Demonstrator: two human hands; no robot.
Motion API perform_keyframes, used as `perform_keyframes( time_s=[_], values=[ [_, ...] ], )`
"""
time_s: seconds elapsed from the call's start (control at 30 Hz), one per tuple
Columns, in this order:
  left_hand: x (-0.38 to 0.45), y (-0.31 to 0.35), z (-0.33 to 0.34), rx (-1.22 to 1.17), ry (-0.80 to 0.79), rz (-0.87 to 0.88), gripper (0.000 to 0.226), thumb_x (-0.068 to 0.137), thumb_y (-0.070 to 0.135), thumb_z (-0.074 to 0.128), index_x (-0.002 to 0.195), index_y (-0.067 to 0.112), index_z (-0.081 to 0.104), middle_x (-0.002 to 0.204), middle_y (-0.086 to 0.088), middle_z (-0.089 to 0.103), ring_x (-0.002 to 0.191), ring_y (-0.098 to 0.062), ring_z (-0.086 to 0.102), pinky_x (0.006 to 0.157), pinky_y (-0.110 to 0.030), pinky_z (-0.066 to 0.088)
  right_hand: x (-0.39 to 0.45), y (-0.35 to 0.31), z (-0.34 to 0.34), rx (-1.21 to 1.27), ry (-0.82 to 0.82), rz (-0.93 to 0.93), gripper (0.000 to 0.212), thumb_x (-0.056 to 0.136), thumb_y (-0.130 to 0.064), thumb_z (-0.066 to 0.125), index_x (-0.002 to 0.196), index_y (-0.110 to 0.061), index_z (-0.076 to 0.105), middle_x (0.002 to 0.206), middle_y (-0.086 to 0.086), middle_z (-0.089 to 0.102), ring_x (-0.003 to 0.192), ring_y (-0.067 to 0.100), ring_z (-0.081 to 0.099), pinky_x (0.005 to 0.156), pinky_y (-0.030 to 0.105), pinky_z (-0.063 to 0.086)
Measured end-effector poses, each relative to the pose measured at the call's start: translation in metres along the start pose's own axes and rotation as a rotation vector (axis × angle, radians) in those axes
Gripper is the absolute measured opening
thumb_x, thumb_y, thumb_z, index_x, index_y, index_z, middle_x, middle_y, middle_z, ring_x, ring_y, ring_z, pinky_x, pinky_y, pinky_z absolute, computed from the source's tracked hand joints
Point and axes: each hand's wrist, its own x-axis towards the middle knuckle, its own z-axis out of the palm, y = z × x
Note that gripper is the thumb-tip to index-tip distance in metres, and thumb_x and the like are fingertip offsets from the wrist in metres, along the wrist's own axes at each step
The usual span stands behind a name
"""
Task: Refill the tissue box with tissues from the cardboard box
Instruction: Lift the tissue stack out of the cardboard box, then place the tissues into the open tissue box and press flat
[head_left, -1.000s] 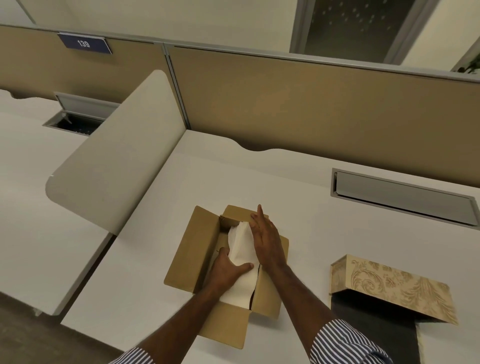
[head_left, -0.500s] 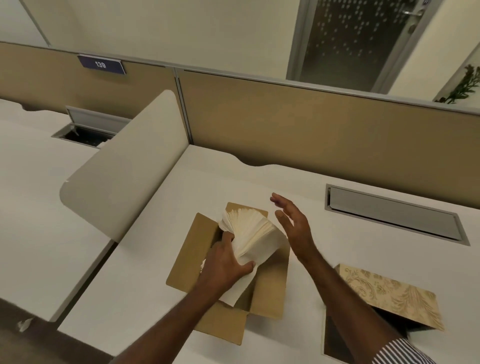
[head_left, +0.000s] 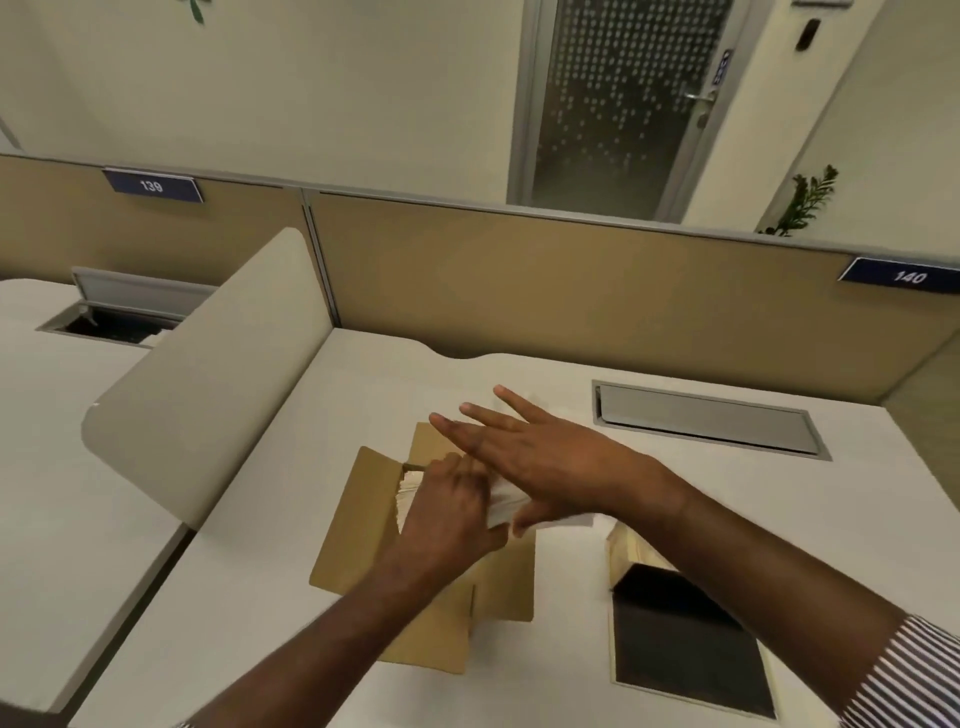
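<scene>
An open brown cardboard box lies on the white desk with its flaps spread. Over it, my left hand grips a stack of white tissues from the left side. My right hand lies flat across the top of the stack, fingers stretched out to the left, thumb under the stack's right edge. Most of the stack is hidden between the two hands. The tissue box, beige with a floral pattern, lies open at the right with a dark inside; my right forearm covers part of it.
A curved beige side divider stands left of the cardboard box. A tan partition runs along the desk's back. A grey cable hatch is set in the desk at the back right. Another desk with an open hatch lies left.
My right hand has come down from the air onto the top of the tissue stack. The left hand has lifted the stack and turned it flat. The camera has tilted upward.
</scene>
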Motion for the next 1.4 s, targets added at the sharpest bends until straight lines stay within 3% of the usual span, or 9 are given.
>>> perform_keyframes(
  time_s=[0.07,0.2,0.33,0.4,0.53,0.7,0.83,1.1,1.4],
  values=[
    [0.002,0.009,-0.001,0.050,-0.003,0.081,0.072,0.067,0.052,0.081,0.123,0.011,0.060,0.118,-0.008,0.070,0.106,-0.022,0.064,0.099,-0.035,0.050,-0.008,-0.006,-0.004,0.013,-0.015,0.036,0.153,0.051,-0.052,0.094,0.158,-0.029,-0.014,0.160,0.008,0.036,0.150,0.025,0.013,0.117,0.031,-0.023],
    [0.009,0.028,0.002,0.169,-0.057,0.210,0.083,0.070,0.056,0.076,0.135,0.013,0.049,0.131,-0.008,0.063,0.117,-0.024,0.058,0.108,-0.038,0.041,-0.033,-0.015,-0.013,-0.020,-0.067,0.168,0.153,0.051,-0.059,0.090,0.156,-0.031,-0.019,0.148,0.013,0.053,0.145,0.035,0.036,0.118,0.049,-0.016],
    [0.015,0.053,0.010,0.178,-0.043,0.290,0.079,0.065,0.051,0.080,0.127,0.011,0.052,0.115,-0.009,0.068,0.104,-0.024,0.062,0.100,-0.038,0.045,-0.073,-0.018,-0.019,-0.058,-0.069,0.304,0.147,0.060,-0.058,0.085,0.153,-0.033,-0.025,0.125,0.012,0.067,0.122,0.033,0.058,0.123,0.055,-0.004],
    [0.017,0.069,0.016,0.171,-0.034,0.318,0.073,0.066,0.047,0.080,0.122,0.010,0.055,0.109,-0.009,0.069,0.099,-0.024,0.061,0.096,-0.038,0.046,-0.099,-0.018,-0.016,-0.094,-0.048,0.353,0.141,0.067,-0.050,0.084,0.153,-0.031,-0.026,0.118,0.010,0.068,0.112,0.031,0.061,0.124,0.053,0.005],
    [0.016,0.107,0.033,0.127,-0.070,0.352,0.071,0.070,0.047,0.078,0.125,0.008,0.052,0.113,-0.011,0.066,0.101,-0.027,0.058,0.099,-0.040,0.043,-0.155,-0.019,0.002,-0.026,-0.016,0.466,0.128,0.079,-0.043,0.077,0.152,-0.033,-0.028,0.125,0.009,0.064,0.115,0.029,0.060,0.124,0.044,0.017],
    [-0.009,0.146,0.082,0.014,-0.152,0.434,0.080,0.071,0.055,0.075,0.131,0.010,0.048,0.117,-0.009,0.063,0.100,-0.025,0.057,0.095,-0.038,0.046,-0.227,-0.029,0.043,0.159,0.002,0.608,0.128,0.076,-0.048,0.079,0.150,-0.044,-0.025,0.132,0.005,0.062,0.103,0.022,0.062,0.090,0.035,0.050],
    [-0.029,0.167,0.127,0.024,-0.276,0.444,0.084,0.068,0.057,0.073,0.132,0.014,0.043,0.118,-0.007,0.062,0.097,-0.025,0.058,0.089,-0.038,0.047,-0.282,-0.030,0.083,0.186,-0.056,0.608,0.122,0.076,-0.033,0.075,0.156,-0.033,-0.017,0.112,0.004,0.066,0.086,0.020,0.057,0.071,0.028,0.043],
    [-0.033,0.187,0.190,0.106,-0.499,0.370,0.073,0.072,0.049,0.074,0.131,0.013,0.050,0.115,-0.007,0.057,0.093,-0.024,0.055,0.081,-0.036,0.044,-0.346,-0.013,0.149,0.329,-0.088,0.690,0.124,0.074,-0.031,0.075,0.157,-0.028,-0.017,0.119,0.004,0.062,0.092,0.022,0.055,0.080,0.035,0.047],
    [-0.037,0.190,0.217,0.097,-0.514,0.302,0.084,0.069,0.040,0.083,0.140,0.012,0.046,0.120,-0.008,0.058,0.098,-0.024,0.057,0.086,-0.037,0.049,-0.361,0.001,0.196,0.385,-0.069,0.698,0.122,0.075,-0.035,0.078,0.159,-0.026,-0.010,0.122,0.004,0.060,0.100,0.021,0.055,0.092,0.034,0.046]
  ],
)
